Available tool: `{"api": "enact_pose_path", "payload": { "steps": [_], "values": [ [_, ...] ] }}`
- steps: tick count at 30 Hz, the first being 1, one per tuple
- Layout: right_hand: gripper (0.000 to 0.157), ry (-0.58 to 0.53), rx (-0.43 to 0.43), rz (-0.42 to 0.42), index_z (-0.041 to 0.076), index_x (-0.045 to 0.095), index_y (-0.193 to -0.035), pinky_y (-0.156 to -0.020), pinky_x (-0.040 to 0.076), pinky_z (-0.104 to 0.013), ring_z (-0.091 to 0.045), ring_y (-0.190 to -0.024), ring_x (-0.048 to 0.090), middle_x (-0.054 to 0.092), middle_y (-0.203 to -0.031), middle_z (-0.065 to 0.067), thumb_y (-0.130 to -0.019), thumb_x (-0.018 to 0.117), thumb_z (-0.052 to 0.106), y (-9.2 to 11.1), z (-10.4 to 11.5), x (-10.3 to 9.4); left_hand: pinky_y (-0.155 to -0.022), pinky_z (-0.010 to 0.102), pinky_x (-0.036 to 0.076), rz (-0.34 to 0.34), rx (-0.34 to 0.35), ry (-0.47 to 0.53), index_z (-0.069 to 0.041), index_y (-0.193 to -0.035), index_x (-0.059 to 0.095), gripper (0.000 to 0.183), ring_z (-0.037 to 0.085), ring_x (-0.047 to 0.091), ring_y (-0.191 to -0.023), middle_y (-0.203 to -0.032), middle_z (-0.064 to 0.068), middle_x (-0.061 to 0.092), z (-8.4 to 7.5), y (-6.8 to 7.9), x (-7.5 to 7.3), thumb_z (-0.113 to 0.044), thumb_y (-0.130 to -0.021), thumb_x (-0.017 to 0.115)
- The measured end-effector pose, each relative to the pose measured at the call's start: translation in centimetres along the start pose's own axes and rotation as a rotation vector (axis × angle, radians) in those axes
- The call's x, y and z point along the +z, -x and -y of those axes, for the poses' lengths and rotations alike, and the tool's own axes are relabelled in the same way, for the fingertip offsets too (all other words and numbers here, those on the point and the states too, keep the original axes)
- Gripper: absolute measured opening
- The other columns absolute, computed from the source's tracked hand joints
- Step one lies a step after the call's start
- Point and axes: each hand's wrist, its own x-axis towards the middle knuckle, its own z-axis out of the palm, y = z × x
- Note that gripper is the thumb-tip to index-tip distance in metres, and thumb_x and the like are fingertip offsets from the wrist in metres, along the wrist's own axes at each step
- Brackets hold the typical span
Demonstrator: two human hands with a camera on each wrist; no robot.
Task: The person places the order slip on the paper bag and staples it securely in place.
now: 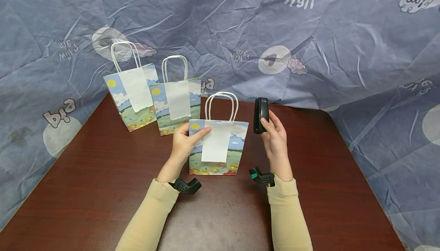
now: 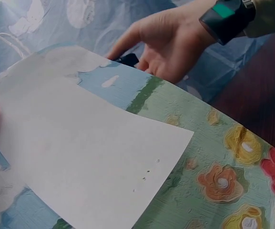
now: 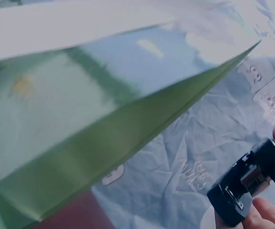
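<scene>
In the head view, a paper gift bag (image 1: 237, 144) with a painted flower meadow and white twisted handles stands near the middle. A blank white paper strip (image 1: 215, 148) lies against its front, its upper end at the bag's top edge. My left hand (image 1: 183, 142) pinches the bag's upper left edge, thumb in front beside the strip. To the right of the bag, my right hand (image 1: 276, 136) grips a black stapler (image 1: 262, 115), held upright and apart from the bag. The right wrist view shows the stapler's end (image 3: 244, 183) beyond the bag's green side fold (image 3: 108, 138).
Two matching bags, one at the far left (image 1: 118, 98) and one nearer (image 1: 159, 102), stand behind with white strips on their fronts. All are on a dark red-brown table (image 1: 326, 190). A wrinkled blue printed cloth (image 1: 206, 25) hangs behind and along the sides.
</scene>
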Motion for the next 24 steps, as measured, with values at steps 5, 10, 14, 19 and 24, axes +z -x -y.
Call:
{"api": "enact_pose_path", "payload": {
  "steps": [5,10,14,19,24],
  "values": [
    [0.059,-0.001,-0.030,0.032,-0.001,0.035,-0.141,-0.084,0.049,-0.028,-0.019,-0.111,0.054,0.050,-0.124,-0.010,-0.088,0.060,-0.002,0.5,0.8,0.6,-0.045,0.024,0.039,0.000,0.007,-0.016,-0.003,-0.070,0.063,0.019,0.014,0.052,-0.051,-0.061,0.002,0.058,0.1,0.0,0.0,-0.012,-0.077,0.079],
    [0.058,0.009,-0.069,0.060,-0.001,0.037,-0.140,-0.082,0.051,-0.028,-0.020,-0.111,0.054,0.051,-0.122,-0.011,-0.086,0.059,-0.006,1.0,1.5,1.1,-0.047,0.024,0.043,0.010,-0.018,-0.019,-0.003,-0.072,0.064,0.017,0.015,0.056,-0.054,-0.064,0.003,0.060,0.0,0.0,0.0,-0.012,-0.077,0.079],
    [0.059,-0.002,-0.110,0.100,-0.001,0.038,-0.140,-0.083,0.050,-0.028,-0.020,-0.110,0.053,0.051,-0.121,-0.010,-0.085,0.059,-0.006,1.4,2.0,1.7,-0.048,0.023,0.042,0.020,-0.046,-0.030,-0.003,-0.072,0.063,0.015,0.014,0.055,-0.054,-0.062,0.000,0.059,-0.4,0.1,0.0,-0.006,-0.078,0.077],
    [0.057,-0.038,-0.198,0.174,-0.001,0.041,-0.137,-0.084,0.050,-0.029,-0.021,-0.108,0.052,0.051,-0.120,-0.012,-0.083,0.060,-0.009,2.1,2.7,2.3,-0.048,0.023,0.043,0.077,-0.023,-0.066,0.003,-0.071,0.060,0.014,0.013,0.056,-0.054,-0.061,-0.003,0.058,-2.5,0.5,0.5,0.002,-0.081,0.071],
    [0.058,-0.105,-0.281,0.276,0.002,0.041,-0.134,-0.085,0.050,-0.032,-0.025,-0.106,0.054,0.051,-0.119,-0.015,-0.081,0.060,-0.013,2.7,3.3,2.6,-0.049,0.022,0.042,0.125,0.004,-0.077,0.003,-0.067,0.055,0.020,0.014,0.056,-0.054,-0.060,-0.003,0.055,-3.4,0.8,0.8,0.004,-0.082,0.068]
  ]
}}
